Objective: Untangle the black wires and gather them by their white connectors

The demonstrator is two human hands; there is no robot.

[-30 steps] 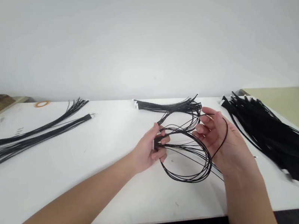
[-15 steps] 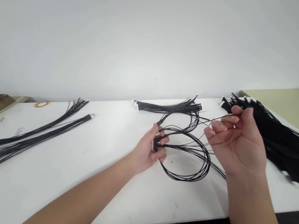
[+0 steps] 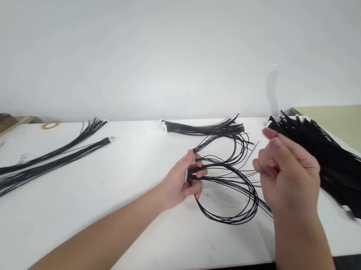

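My left hand [image 3: 183, 178] is closed around a bundle of thin black wires [image 3: 238, 222], gripping it near a dark banded end. The wires spread between its fingers and hang to the right in open loops above the white table. A few loose wire ends [image 3: 253, 148] stick out toward my right hand [image 3: 286, 166]. That hand is raised right of the loops, its fingers curled into a pinch with the back of the hand turned toward me. What the fingertips hold is hidden. A faint blurred streak [image 3: 272, 88] with a pale tip rises above them.
On the white table [image 3: 141, 232], a black wire bundle [image 3: 200, 127] lies behind the loops. Two longer bundles [image 3: 45, 168] are on the left, near an orange-brown ring [image 3: 50, 125]. A thick black pile [image 3: 351, 172] covers the right side. A white wall stands behind.
My right hand has turned over from palm showing to back showing, and its fingers have curled. The taut wire at its fingertips no longer shows. A blurred streak has appeared above it.
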